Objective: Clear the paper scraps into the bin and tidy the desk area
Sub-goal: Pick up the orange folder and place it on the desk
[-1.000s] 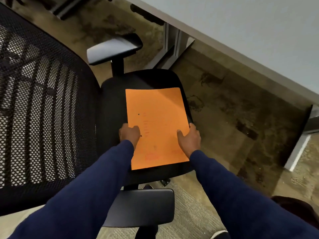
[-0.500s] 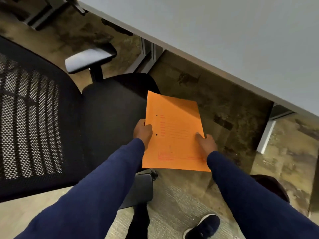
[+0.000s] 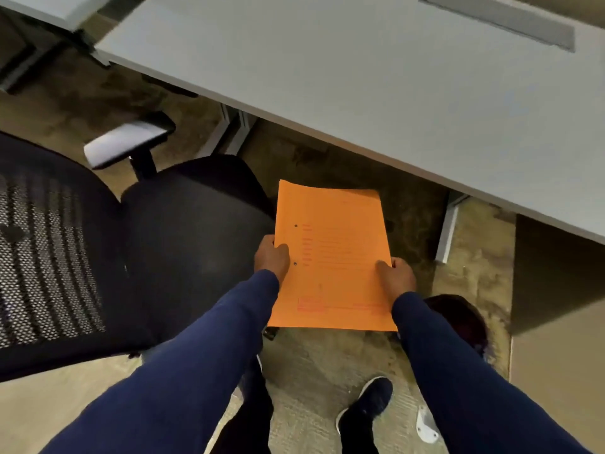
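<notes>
An orange folder (image 3: 334, 253) with faint red print and two punched holes hangs in the air between the chair and the desk. My left hand (image 3: 271, 257) grips its left edge, thumb on top. My right hand (image 3: 397, 276) grips its right edge lower down, thumb on the cover. Both arms wear dark blue sleeves. The grey desk top (image 3: 376, 93) stretches across the upper right, beyond the folder.
A black office chair (image 3: 183, 244) with a mesh back (image 3: 49, 257) and a grey armrest (image 3: 127, 142) stands at the left. A white scrap (image 3: 425, 424) lies on the carpet by my dark shoe (image 3: 366, 407). A tan cabinet side (image 3: 556, 306) stands at the right.
The folder came up off the chair seat and moved right, toward the desk. Both hands kept their hold on its edges.
</notes>
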Motion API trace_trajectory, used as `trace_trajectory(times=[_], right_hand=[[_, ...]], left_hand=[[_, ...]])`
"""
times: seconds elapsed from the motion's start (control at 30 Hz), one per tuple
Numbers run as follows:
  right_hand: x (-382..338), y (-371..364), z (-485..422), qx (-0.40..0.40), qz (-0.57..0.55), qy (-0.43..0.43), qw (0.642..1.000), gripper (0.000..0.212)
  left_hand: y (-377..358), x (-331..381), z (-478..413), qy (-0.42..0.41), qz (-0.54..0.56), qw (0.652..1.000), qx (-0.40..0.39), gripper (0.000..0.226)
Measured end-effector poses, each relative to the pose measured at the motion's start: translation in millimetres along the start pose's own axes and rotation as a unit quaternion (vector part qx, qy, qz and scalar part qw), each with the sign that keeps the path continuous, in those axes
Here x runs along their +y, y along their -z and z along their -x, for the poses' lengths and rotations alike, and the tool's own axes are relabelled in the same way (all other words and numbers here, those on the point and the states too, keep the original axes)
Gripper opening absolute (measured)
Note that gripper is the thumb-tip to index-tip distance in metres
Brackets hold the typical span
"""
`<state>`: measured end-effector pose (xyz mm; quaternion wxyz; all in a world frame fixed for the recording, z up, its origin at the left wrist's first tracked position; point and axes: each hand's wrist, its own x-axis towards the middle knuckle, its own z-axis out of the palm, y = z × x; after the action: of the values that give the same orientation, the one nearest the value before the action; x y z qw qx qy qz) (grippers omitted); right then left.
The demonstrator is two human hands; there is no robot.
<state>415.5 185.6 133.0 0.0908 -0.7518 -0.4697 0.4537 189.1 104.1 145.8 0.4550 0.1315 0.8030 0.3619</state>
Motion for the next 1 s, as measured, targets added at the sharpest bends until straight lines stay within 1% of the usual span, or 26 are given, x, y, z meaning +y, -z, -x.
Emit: trace_trajectory(times=[0.13,0.3,0.4,0.47,0.5,0.6,0.63,0.77,1.0], right_hand=[[-5,16,25,0.025,-0.025,-0.007,0.999,0.035],[-16,29,51,0.059,-0.079,-0.011,0.995,0.032],[-22,33,61,0.079,-0.104,-0.009,0.991,0.030],[-29,37,72,0.091,-0.125,-0.015,0.988,0.030],[-30,38,75,0.093,-0.133,-0.018,0.987,0.034],[-33,46,80,0.098,-0.156,-0.023,0.983,0.056],[-32,49,79,0.101,-0.160,-0.025,0.982,0.058],[-40,69,83,0.116,-0.167,-0.016,0.979,0.047],[-41,101,60,0.129,-0.149,0.011,0.980,0.041]], left_hand=[[4,15,16,-0.024,-0.009,1.000,-0.011,0.016],[17,43,29,-0.074,0.002,0.997,-0.037,0.016],[24,60,35,-0.105,-0.022,0.993,-0.045,0.015],[28,71,39,-0.122,-0.028,0.991,-0.056,0.019],[29,76,41,-0.128,-0.031,0.989,-0.060,0.021],[29,92,49,-0.150,-0.037,0.985,-0.072,0.024],[28,97,52,-0.154,-0.032,0.985,-0.075,0.024],[18,114,62,-0.161,-0.021,0.983,-0.087,0.022],[-13,135,67,-0.158,-0.008,0.983,-0.090,0.021]])
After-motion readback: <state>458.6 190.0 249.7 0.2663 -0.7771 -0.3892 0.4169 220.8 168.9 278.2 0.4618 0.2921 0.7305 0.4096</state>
